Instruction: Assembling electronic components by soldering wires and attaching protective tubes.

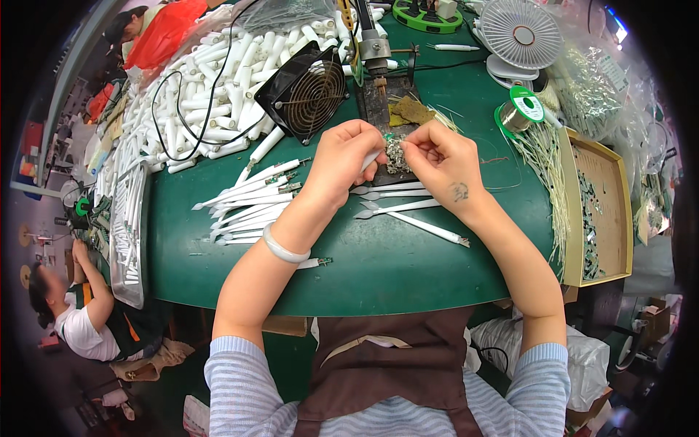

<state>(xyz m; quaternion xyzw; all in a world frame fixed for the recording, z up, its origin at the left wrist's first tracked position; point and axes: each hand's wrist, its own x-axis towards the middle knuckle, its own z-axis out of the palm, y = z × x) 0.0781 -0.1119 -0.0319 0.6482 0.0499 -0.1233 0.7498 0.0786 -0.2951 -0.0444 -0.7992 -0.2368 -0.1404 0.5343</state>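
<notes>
Over the middle of the green table, my left hand (348, 156) is closed around a slim white plastic stick (370, 158), its far end hidden by my fingers. My right hand (443, 154) is pinched just beside it; what it grips, if anything, is too small to name. Between the two hands lies a heap of small silvery bits (397, 156). Below my hands lie a few white sticks with pointed, flame-shaped tips (426, 224). More white sticks with small circuit boards at their ends (255, 207) lie left of my left forearm.
A black fan (304, 91) and a big pile of white tubes (226, 80) stand behind to the left. Beyond my hands rises a soldering stand (375, 51). To the right are a solder spool (520, 109), wires (551, 175) and a yellow box (615, 218). A metal tray (129, 291) sits left.
</notes>
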